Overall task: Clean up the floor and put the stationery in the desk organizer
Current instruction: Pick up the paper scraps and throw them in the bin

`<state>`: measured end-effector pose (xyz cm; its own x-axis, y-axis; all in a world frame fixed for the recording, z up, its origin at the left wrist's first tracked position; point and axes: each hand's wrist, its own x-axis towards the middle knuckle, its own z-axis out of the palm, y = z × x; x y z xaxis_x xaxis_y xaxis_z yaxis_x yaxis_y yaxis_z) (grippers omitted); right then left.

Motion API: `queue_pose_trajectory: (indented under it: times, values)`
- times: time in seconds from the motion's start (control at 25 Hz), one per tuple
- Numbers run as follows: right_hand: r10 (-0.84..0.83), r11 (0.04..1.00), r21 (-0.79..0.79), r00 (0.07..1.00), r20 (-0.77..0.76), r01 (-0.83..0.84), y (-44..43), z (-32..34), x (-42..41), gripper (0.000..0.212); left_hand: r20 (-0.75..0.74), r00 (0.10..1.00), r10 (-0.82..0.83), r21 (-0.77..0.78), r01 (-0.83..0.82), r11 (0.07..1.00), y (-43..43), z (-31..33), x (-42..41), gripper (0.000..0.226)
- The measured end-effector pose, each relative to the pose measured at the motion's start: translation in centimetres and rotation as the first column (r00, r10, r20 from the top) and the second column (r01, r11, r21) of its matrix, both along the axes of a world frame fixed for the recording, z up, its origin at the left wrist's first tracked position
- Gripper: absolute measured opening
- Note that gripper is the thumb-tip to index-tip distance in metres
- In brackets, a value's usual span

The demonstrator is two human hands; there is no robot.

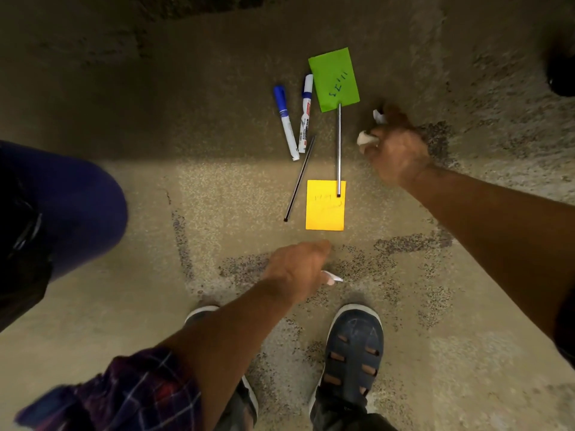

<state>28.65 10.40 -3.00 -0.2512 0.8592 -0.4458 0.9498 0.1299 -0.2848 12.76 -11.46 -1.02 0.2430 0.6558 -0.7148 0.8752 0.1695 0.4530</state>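
Note:
On the concrete floor lie two blue-capped whiteboard markers (285, 121) (305, 113), a thin black stick (300, 178), a silver rod (339, 149), a green note (334, 79) and a yellow note (325, 205). My right hand (396, 150) is right of the rod and grips crumpled white paper (364, 139); another white scrap (379, 116) shows just beyond its fingers. My left hand (298, 269) hovers below the yellow note and pinches a small white paper piece (333, 277).
My two dark sandalled feet (353, 353) stand at the bottom centre. A blue-clad knee (65, 213) and a black bag (21, 250) fill the left side. A dark object (561, 73) sits at the far right edge.

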Motion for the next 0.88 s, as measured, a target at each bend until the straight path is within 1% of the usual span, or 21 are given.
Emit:
queue_pose_trajectory:
  times: [0.08,0.12,0.2,0.24,0.28,0.32,0.36,0.4,0.44,0.48,0.56,0.64,0.72,0.8,0.84,0.88]
  values:
    - [0.008,0.999,0.044,1.000,-0.023,-0.007,0.1,-0.2,-0.3,0.043,-0.064,0.996,-0.069,-0.011,0.068,0.998,-1.1,-0.9,0.5,0.040]
    - [0.041,0.998,0.056,0.999,0.016,-0.041,0.0,-0.2,-0.4,0.043,-0.087,0.989,-0.115,-0.004,0.116,0.993,-1.4,-1.3,0.7,0.037]
    - [0.137,0.985,0.089,0.982,0.129,-0.149,-0.7,0.0,-0.3,0.033,-0.094,0.981,-0.168,0.008,0.169,0.986,-2.1,-1.6,1.1,0.026]
    - [0.155,0.981,0.092,0.971,0.180,-0.173,-1.2,0.4,-0.2,0.027,-0.079,0.987,-0.141,-0.013,0.140,0.990,-2.5,-1.7,1.2,0.020]
    - [0.158,0.980,0.081,0.962,0.223,-0.179,-1.9,0.8,-0.1,0.023,-0.056,0.996,-0.072,-0.052,0.069,0.996,-2.7,-1.7,1.0,0.015]
    - [0.157,0.982,0.065,0.957,0.246,-0.178,-2.6,1.1,0.0,0.021,-0.027,0.999,0.041,-0.097,-0.044,0.994,-2.9,-1.5,0.7,0.011]
    - [0.153,0.984,0.055,0.956,0.249,-0.172,-3.2,1.5,0.3,0.021,0.010,0.981,0.195,-0.141,-0.191,0.971,-3.1,-1.3,0.3,0.009]
    - [0.123,0.989,0.047,0.966,0.229,-0.137,-3.9,2.0,0.5,0.020,0.052,0.932,0.359,-0.179,-0.345,0.921,-3.2,-1.0,-0.2,0.015]
    - [0.071,0.997,0.028,0.978,0.197,-0.078,-4.6,2.6,0.5,0.019,0.084,0.856,0.510,-0.214,-0.484,0.848,-3.3,-0.6,-0.7,0.022]
    - [0.003,1.000,-0.001,0.987,0.159,-0.003,-5.3,3.4,0.5,0.018,0.084,0.768,0.635,-0.250,-0.601,0.759,-3.3,0.0,-1.3,0.026]
    - [-0.191,0.977,-0.081,0.978,0.079,0.197,-7.1,5.3,0.3,0.013,-0.001,0.590,0.808,-0.315,-0.767,0.559,-3.2,1.7,-2.2,0.027]
    - [-0.376,0.914,-0.167,0.927,-0.007,0.370,-9.2,7.8,-0.6,0.011,-0.061,0.430,0.901,-0.372,-0.847,0.379,-3.3,3.9,-3.1,0.023]
    - [-0.526,0.832,-0.268,0.844,-0.103,0.486,-11.3,10.9,-2.3,0.018,-0.048,0.270,0.962,-0.398,-0.888,0.230,-3.4,6.6,-4.5,0.024]
    - [-0.632,0.755,-0.362,0.755,-0.176,0.548,-12.9,14.4,-4.5,0.024,-0.004,0.164,0.986,-0.401,-0.904,0.149,-3.3,9.6,-6.2,0.024]
    - [-0.665,0.727,-0.398,0.718,-0.206,0.560,-13.6,16.0,-5.7,0.021,0.026,0.119,0.993,-0.412,-0.903,0.119,-3.1,11.2,-7.2,0.023]
    - [-0.693,0.701,-0.440,0.680,-0.237,0.561,-14.2,17.8,-7.2,0.014,0.063,0.064,0.996,-0.436,-0.896,0.085,-3.0,13.0,-8.3,0.022]
